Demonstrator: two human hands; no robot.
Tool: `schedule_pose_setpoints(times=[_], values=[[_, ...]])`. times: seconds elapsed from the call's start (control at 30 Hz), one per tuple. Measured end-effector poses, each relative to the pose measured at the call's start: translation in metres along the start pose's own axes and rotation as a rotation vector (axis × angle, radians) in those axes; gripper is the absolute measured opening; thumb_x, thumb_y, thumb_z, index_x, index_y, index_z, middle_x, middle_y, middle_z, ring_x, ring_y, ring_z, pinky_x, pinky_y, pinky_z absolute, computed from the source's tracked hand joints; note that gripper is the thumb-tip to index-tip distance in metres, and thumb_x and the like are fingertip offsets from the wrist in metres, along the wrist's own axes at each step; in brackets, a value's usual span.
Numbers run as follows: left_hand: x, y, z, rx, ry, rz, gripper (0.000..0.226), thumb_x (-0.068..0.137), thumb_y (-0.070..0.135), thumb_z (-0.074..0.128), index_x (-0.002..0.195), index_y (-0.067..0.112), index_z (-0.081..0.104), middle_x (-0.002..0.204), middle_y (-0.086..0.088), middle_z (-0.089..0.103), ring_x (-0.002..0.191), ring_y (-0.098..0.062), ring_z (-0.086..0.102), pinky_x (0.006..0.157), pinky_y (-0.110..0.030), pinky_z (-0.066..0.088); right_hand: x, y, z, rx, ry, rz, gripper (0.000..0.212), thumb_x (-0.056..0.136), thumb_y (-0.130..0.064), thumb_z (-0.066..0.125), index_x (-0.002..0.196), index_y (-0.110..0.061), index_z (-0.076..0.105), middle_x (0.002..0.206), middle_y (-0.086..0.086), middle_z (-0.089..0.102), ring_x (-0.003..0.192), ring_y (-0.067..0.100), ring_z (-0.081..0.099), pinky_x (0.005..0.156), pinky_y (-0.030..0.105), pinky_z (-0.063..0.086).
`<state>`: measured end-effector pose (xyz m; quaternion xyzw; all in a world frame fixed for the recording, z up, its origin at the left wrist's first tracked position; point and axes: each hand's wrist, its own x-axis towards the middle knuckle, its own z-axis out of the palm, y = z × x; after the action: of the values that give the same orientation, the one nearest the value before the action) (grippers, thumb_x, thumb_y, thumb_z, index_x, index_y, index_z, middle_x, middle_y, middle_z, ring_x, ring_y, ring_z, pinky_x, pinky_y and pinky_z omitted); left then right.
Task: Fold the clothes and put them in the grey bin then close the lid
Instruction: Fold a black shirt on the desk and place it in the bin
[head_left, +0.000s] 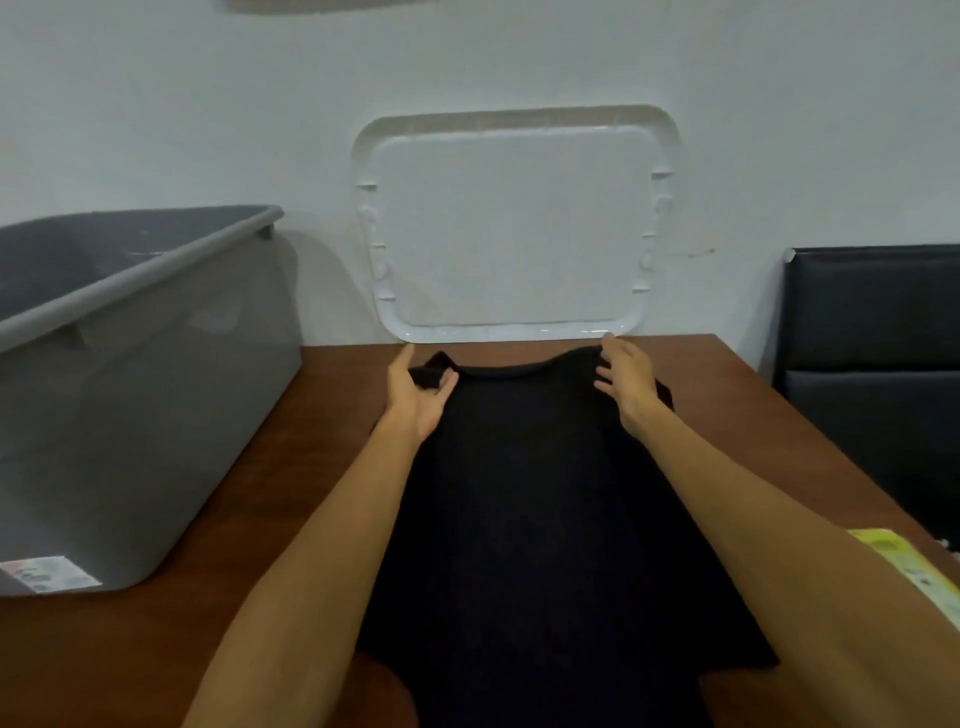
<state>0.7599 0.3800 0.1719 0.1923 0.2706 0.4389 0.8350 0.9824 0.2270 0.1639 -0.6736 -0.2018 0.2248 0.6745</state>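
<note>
Black fabric garment lies flat on the brown wooden table, long axis running straight away from the person. Both hands are at its far end. The left hand pinches the far-left corner. The right hand is relaxed and uncurled over the far-right corner, gripping nothing. The grey plastic bin sits to the left, nearer the left hand. The white plastic lid leans on the wall beyond.

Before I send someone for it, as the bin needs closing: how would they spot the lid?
Find the white wall beyond the brown table. The lid stands against it, behind the black garment. Unlike the grey bin, it is flat, whitish and round-cornered.
</note>
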Motion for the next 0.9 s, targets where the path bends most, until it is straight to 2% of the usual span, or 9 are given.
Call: schedule_pose_setpoints(times=[0.2, 0.3, 0.4, 0.47, 0.5, 0.6, 0.7, 0.8, 0.9], values=[[0.033, -0.010, -0.021, -0.021, -0.062, 0.079, 0.072, 0.104, 0.034, 0.058, 0.163, 0.019, 0.020, 0.165, -0.013, 0.029, 0.145, -0.039, 0.040, 0.116, -0.051, 0.041, 0.013, 0.047, 0.011, -0.936, -0.076, -0.453, 0.051, 0.106, -0.032, 0.050, 0.154, -0.014, 0.044, 0.162, 0.013, 0.036, 0.151, 0.030, 0.030, 0.125, 0.048, 0.023], [0.042, -0.014, -0.018, 0.180, -0.083, 0.150, 0.073, 0.106, 0.032, 0.055, 0.165, 0.023, 0.013, 0.164, -0.014, 0.031, 0.143, -0.037, 0.043, 0.114, -0.049, 0.044, 0.021, 0.052, 0.015, -1.268, -0.163, -0.374, 0.059, 0.107, -0.053, 0.034, 0.157, -0.023, 0.038, 0.168, 0.014, 0.021, 0.156, 0.035, 0.014, 0.126, 0.056, 0.006], [0.039, -0.018, -0.012, 0.672, -0.003, 0.317, 0.070, 0.106, 0.018, 0.053, 0.164, 0.024, 0.015, 0.153, -0.011, 0.047, 0.126, -0.026, 0.059, 0.103, -0.038, 0.053, 0.028, 0.052, 0.017, -1.372, -0.240, -0.237, 0.070, 0.102, -0.067, 0.017, 0.163, -0.033, 0.018, 0.171, 0.011, 0.009, 0.157, 0.038, 0.003, 0.125, 0.060, -0.003], [0.032, -0.017, -0.008, 1.254, 0.003, 0.485, 0.054, 0.104, 0.021, 0.051, 0.156, 0.025, 0.039, 0.131, -0.004, 0.064, 0.105, -0.016, 0.065, 0.091, -0.031, 0.054, 0.034, 0.051, 0.019, -1.403, -0.259, -0.204, 0.074, 0.100, -0.072, 0.013, 0.164, -0.035, 0.012, 0.172, 0.010, 0.005, 0.157, 0.038, -0.001, 0.124, 0.062, -0.006], [0.032, -0.018, -0.008, 1.567, -0.049, 0.499, 0.049, 0.104, 0.029, 0.050, 0.153, 0.027, 0.044, 0.134, -0.005, 0.063, 0.114, -0.021, 0.063, 0.100, -0.037, 0.051, 0.035, 0.051, 0.021, -1.415, -0.252, -0.200, 0.074, 0.099, -0.072, 0.015, 0.163, -0.035, 0.014, 0.171, 0.011, 0.006, 0.157, 0.038, 0.001, 0.123, 0.062, -0.006], [0.033, -0.021, -0.026, 2.246, -0.075, 0.250, 0.067, 0.102, 0.067, 0.030, 0.162, 0.039, 0.019, 0.170, -0.010, 0.016, 0.156, -0.043, 0.008, 0.123, -0.062, 0.003, 0.031, 0.046, 0.022, -1.335, -0.059, -0.380, 0.062, 0.103, -0.058, 0.033, 0.143, -0.015, 0.054, 0.151, 0.021, 0.046, 0.143, 0.040, 0.039, 0.121, 0.054, 0.021], [0.035, -0.020, -0.043, 2.294, 0.014, 0.230, 0.081, 0.092, 0.084, 0.014, 0.162, 0.044, 0.003, 0.172, -0.010, -0.005, 0.155, -0.045, -0.011, 0.123, -0.063, -0.007, 0.029, 0.045, 0.015, -1.237, 0.133, -0.561, 0.036, 0.103, -0.033, 0.045, 0.098, -0.005, 0.066, 0.099, 0.015, 0.066, 0.101, 0.033, 0.061, 0.094, 0.046, 0.047], [0.036, -0.016, -0.042, 2.326, 0.016, 0.222, 0.087, 0.086, 0.091, 0.013, 0.161, 0.048, 0.001, 0.172, -0.009, -0.006, 0.155, -0.044, -0.011, 0.124, -0.062, -0.007, 0.035, 0.047, 0.008, -1.287, 0.105, -0.348, 0.043, 0.101, -0.036, 0.044, 0.128, -0.007, 0.059, 0.129, 0.020, 0.059, 0.125, 0.038, 0.050, 0.110, 0.053, 0.037], [0.039, -0.014, -0.041, 2.355, 0.021, 0.205, 0.090, 0.082, 0.094, 0.011, 0.160, 0.051, 0.000, 0.172, -0.006, -0.007, 0.155, -0.042, -0.011, 0.124, -0.061, -0.006, 0.042, 0.047, 0.005, -1.415, 0.175, -0.187, 0.078, 0.100, -0.054, 0.040, 0.159, -0.006, 0.022, 0.165, 0.028, 0.017, 0.154, 0.047, 0.009, 0.117, 0.065, -0.011]])
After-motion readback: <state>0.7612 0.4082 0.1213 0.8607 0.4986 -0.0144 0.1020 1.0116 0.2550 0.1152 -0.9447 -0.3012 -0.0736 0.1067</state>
